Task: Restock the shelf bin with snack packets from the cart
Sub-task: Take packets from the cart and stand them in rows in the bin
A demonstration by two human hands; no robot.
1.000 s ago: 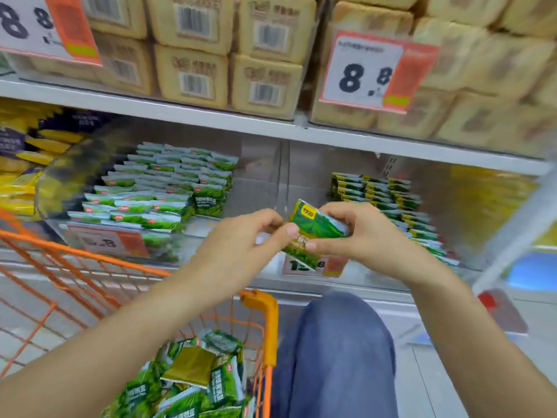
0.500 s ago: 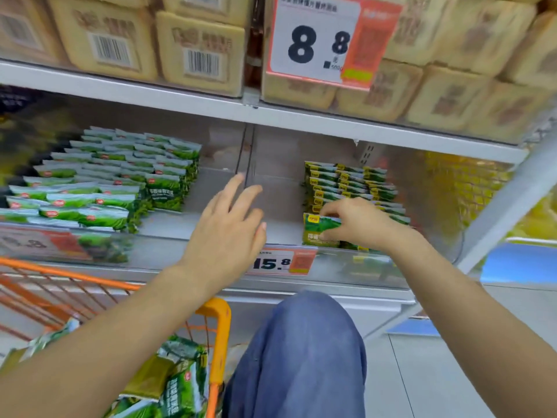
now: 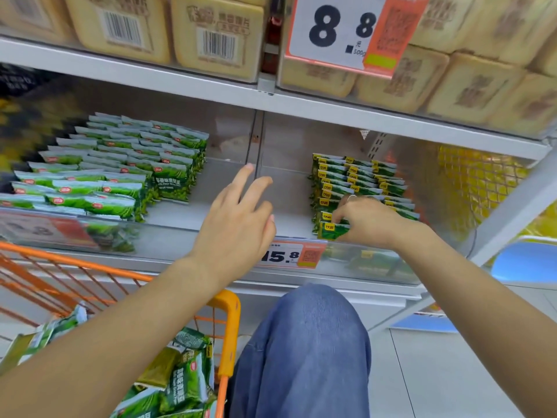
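Observation:
My right hand (image 3: 369, 220) pinches a small green packet with a yellow label (image 3: 333, 230) at the front of the rows of like packets (image 3: 358, 179) in the right clear shelf bin (image 3: 376, 263). My left hand (image 3: 238, 221) hovers with fingers spread and holds nothing, in front of the divider between the two bins. The left bin holds rows of larger green and white packets (image 3: 120, 170). More green packets (image 3: 184, 378) lie in the orange cart (image 3: 227, 321) at the lower left.
An upper shelf (image 3: 180, 82) carries tan wrapped blocks (image 3: 217, 34) and an 8.8 price card (image 3: 340, 31). A 15.8 price tag (image 3: 289, 256) hangs on the bin's front. My blue-trousered knee (image 3: 307, 351) is beside the cart. Bare bin floor lies between the two stacks.
Both hands held the packet in front of the bin a second ago. The left hand let go and opened; the right hand carried the packet into the right bin's front row.

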